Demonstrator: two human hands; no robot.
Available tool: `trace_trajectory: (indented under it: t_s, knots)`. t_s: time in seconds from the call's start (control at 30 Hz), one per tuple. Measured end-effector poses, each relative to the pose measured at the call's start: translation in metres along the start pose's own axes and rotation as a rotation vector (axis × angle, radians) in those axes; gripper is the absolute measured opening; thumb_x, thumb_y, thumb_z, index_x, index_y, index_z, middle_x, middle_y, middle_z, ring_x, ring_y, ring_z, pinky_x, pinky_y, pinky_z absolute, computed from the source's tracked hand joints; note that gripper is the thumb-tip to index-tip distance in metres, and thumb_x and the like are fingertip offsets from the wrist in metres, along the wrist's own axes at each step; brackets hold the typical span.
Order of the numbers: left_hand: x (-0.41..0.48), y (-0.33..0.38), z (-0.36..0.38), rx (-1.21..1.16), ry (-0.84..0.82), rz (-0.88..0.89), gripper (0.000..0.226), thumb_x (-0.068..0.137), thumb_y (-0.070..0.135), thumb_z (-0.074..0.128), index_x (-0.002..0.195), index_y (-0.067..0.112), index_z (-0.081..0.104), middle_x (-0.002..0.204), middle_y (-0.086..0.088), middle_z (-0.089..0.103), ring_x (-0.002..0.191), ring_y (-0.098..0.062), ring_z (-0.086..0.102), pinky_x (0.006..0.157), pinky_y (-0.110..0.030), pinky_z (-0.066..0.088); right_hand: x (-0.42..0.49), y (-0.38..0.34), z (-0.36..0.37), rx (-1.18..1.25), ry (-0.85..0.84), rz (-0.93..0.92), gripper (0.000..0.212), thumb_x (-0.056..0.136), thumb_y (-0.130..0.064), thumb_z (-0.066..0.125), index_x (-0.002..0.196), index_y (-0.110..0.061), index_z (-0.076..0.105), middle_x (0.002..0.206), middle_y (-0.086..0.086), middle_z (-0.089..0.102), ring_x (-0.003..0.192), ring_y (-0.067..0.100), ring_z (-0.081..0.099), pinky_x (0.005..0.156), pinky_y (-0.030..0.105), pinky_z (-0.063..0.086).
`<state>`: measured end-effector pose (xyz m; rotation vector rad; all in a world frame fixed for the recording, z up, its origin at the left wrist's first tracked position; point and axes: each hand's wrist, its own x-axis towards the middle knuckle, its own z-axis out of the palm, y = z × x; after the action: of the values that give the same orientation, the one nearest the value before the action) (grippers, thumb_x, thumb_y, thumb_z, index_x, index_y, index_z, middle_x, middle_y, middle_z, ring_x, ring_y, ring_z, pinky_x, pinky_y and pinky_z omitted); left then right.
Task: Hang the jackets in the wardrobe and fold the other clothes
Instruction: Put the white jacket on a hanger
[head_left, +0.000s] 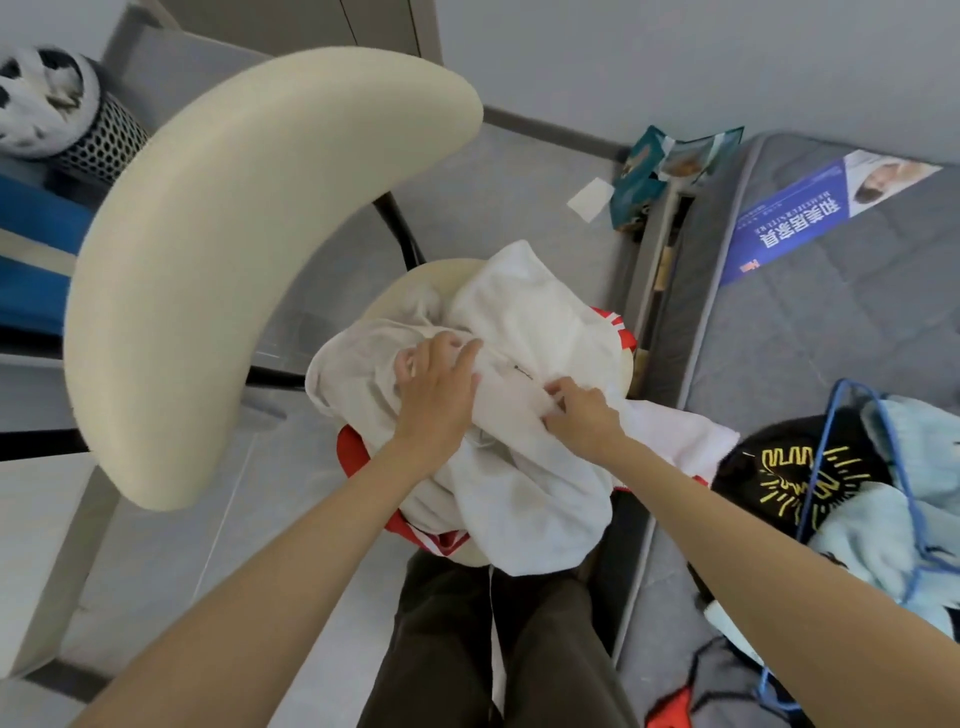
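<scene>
1. The white garment (524, 322) covers most of the chair seat (410, 283) and the red garment (350, 449) beneath; only red edges show.
2. The right hand (584, 413) has its fingertips tucked out of sight in white folds.
3. A small dark mark (519, 368) on the white cloth is too small to read.
4. The pale blue garment (883, 535) is cut off by the picture's right edge.

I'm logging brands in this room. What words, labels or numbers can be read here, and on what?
"美居家具", with an unclear character before it: big white characters, upside down, on the blue label on the mattress.
Small print beside them: too blurred.
Print on the green packet on the floor: too blurred.
Dark mark on the white garment: too small.
Yellow drawing on the black garment: no letters legible.
</scene>
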<state>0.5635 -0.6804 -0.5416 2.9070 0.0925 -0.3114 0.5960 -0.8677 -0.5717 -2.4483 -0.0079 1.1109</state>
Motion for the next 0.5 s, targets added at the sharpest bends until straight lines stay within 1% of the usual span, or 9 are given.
trace_trajectory:
  t_s: [0.07, 0.13, 0.17, 0.2, 0.27, 0.33, 0.37, 0.43, 0.5]
  knots:
    - [0.010, 0.001, 0.003, 0.097, -0.116, 0.149, 0.052, 0.098, 0.018, 0.041, 0.147, 0.024, 0.026, 0.154, -0.002, 0.022, 0.141, -0.023, 0.018, 0.111, -0.047, 0.007, -0.004, 0.005, -0.003, 0.006, -0.016, -0.042, 0.032, 0.093, -0.025, 0.057, 0.124, -0.019, 0.055, 0.119, 0.006, 0.049, 0.112, 0.028, 0.045, 0.100, 0.037, 0.039]
    - [0.016, 0.000, 0.007, 0.160, -0.264, 0.219, 0.068, 0.093, 0.007, 0.042, 0.151, 0.026, 0.012, 0.160, 0.003, 0.008, 0.147, -0.020, 0.002, 0.113, -0.052, -0.005, -0.008, 0.009, -0.007, -0.020, -0.025, -0.073, 0.027, 0.094, -0.027, 0.057, 0.120, -0.019, 0.059, 0.119, 0.007, 0.043, 0.111, 0.028, 0.041, 0.103, 0.035, 0.033]
    - [0.017, -0.001, 0.007, 0.178, -0.316, 0.220, 0.072, 0.090, 0.005, 0.043, 0.151, 0.025, 0.011, 0.159, 0.003, 0.012, 0.147, -0.020, 0.004, 0.113, -0.054, -0.008, -0.011, 0.011, -0.009, -0.009, -0.041, -0.090, 0.025, 0.094, -0.027, 0.058, 0.117, -0.017, 0.062, 0.118, 0.007, 0.047, 0.110, 0.029, 0.044, 0.102, 0.036, 0.035]
    - [0.017, -0.002, 0.007, 0.191, -0.344, 0.215, 0.073, 0.088, 0.005, 0.045, 0.150, 0.024, 0.013, 0.155, 0.002, 0.021, 0.145, -0.020, 0.013, 0.112, -0.055, -0.009, -0.013, 0.011, -0.009, 0.025, -0.066, -0.099, 0.023, 0.093, -0.026, 0.060, 0.111, -0.015, 0.066, 0.115, 0.008, 0.054, 0.107, 0.029, 0.049, 0.100, 0.040, 0.039]
    - [0.015, -0.005, 0.006, 0.194, -0.333, 0.211, 0.063, 0.086, 0.009, 0.052, 0.143, 0.023, 0.029, 0.136, 0.003, 0.042, 0.131, -0.018, 0.036, 0.112, -0.053, -0.006, -0.022, 0.012, -0.006, 0.096, -0.108, -0.092, 0.016, 0.090, -0.027, 0.064, 0.097, -0.014, 0.069, 0.107, 0.006, 0.062, 0.102, 0.028, 0.055, 0.094, 0.045, 0.044]
    - [0.010, -0.011, 0.002, 0.140, -0.324, 0.207, 0.041, 0.087, 0.015, 0.057, 0.125, 0.021, 0.042, 0.115, 0.005, 0.053, 0.112, -0.018, 0.050, 0.110, -0.043, 0.005, -0.030, 0.013, -0.001, 0.156, -0.097, -0.074, 0.019, 0.091, -0.032, 0.062, 0.091, -0.013, 0.063, 0.099, 0.004, 0.063, 0.095, 0.024, 0.057, 0.089, 0.041, 0.047]
    - [0.008, -0.015, -0.002, 0.106, -0.335, 0.208, 0.033, 0.088, 0.019, 0.059, 0.117, 0.020, 0.044, 0.106, 0.005, 0.057, 0.104, -0.018, 0.054, 0.107, -0.038, 0.012, -0.034, 0.013, 0.002, 0.216, -0.071, -0.055, 0.021, 0.093, -0.034, 0.057, 0.095, -0.013, 0.060, 0.094, 0.002, 0.063, 0.091, 0.022, 0.057, 0.085, 0.035, 0.047]
    - [0.002, -0.022, -0.011, 0.046, -0.345, 0.242, 0.024, 0.089, 0.026, 0.060, 0.104, 0.017, 0.044, 0.091, 0.005, 0.057, 0.092, -0.020, 0.056, 0.096, -0.030, 0.024, -0.041, 0.012, 0.006, 0.295, -0.019, -0.053, 0.018, 0.096, -0.033, 0.051, 0.108, -0.019, 0.052, 0.092, -0.002, 0.059, 0.088, 0.018, 0.054, 0.077, 0.022, 0.043]
    - [-0.005, -0.027, -0.023, -0.030, -0.345, 0.270, 0.025, 0.089, 0.031, 0.060, 0.093, 0.018, 0.039, 0.077, 0.008, 0.050, 0.082, -0.020, 0.054, 0.086, -0.029, 0.029, -0.044, 0.011, 0.009, 0.129, 0.020, -0.120, 0.030, 0.092, -0.029, 0.057, 0.120, -0.025, 0.045, 0.104, 0.000, 0.051, 0.097, 0.019, 0.046, 0.080, 0.024, 0.038]
